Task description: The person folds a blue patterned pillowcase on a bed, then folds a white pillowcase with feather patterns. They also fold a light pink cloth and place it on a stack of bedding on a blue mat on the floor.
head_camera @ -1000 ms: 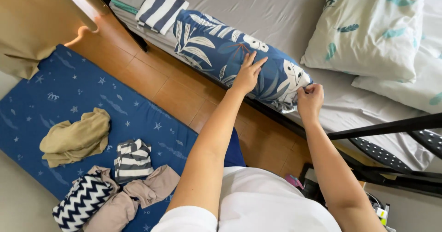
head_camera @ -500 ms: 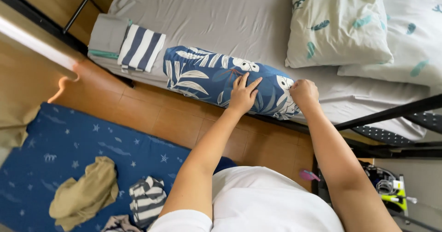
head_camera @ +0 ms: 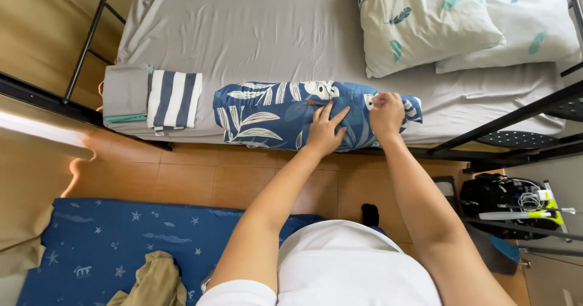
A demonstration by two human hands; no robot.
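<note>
Your left hand (head_camera: 325,131) lies flat, fingers spread and open, palm pressing down on the folded blue leaf-print cloth (head_camera: 273,115). Your right hand (head_camera: 386,115) is curled closed, fingertips pinching the cloth's right end, just beside the left hand. Both forearms are stretched forward from your white shirt (head_camera: 346,263). The cloth is soft cotton, a long rolled bundle, lying along the near edge of the grey mattress sheet (head_camera: 255,33). Left of your fingers, a folded striped cloth (head_camera: 175,99) sits on a grey folded one (head_camera: 124,98). Beyond the right hand are two feather-print pillows (head_camera: 425,20). Below your wrists: tan tile floor (head_camera: 182,178), blue star-print mat (head_camera: 121,245).
</note>
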